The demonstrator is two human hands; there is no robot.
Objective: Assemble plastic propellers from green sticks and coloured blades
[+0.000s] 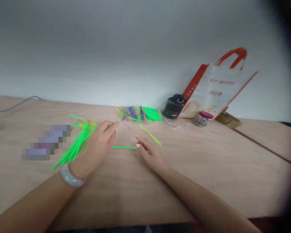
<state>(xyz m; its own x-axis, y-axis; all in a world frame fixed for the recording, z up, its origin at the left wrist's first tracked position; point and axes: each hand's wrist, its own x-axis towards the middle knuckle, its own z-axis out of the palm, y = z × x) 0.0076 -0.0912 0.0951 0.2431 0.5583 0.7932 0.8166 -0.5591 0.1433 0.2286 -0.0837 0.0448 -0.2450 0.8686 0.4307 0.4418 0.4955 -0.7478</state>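
Note:
My left hand (103, 136), with a pale bangle (72, 176) at the wrist, has its fingers closed together, their tips at one end of a thin pink strip (129, 128). From there the strip slants down toward my right hand (149, 153). A green stick (124, 147) lies level between the hands, its right end at my right thumb and its left end hidden by my left hand. The right fingers are curled in a pinch. Left of my left hand lies a bundle of green sticks (76, 147). A twisted yellow-green strip (150, 135) rests beyond my right hand.
Packs of coloured strips (132, 113) and green pieces (152, 114) lie along the wall. To their right stand a black lidded cup (174, 106), a pink-lidded jar (201, 119) and a white bag with orange handles (218, 87). A cable (16, 106) runs at far left.

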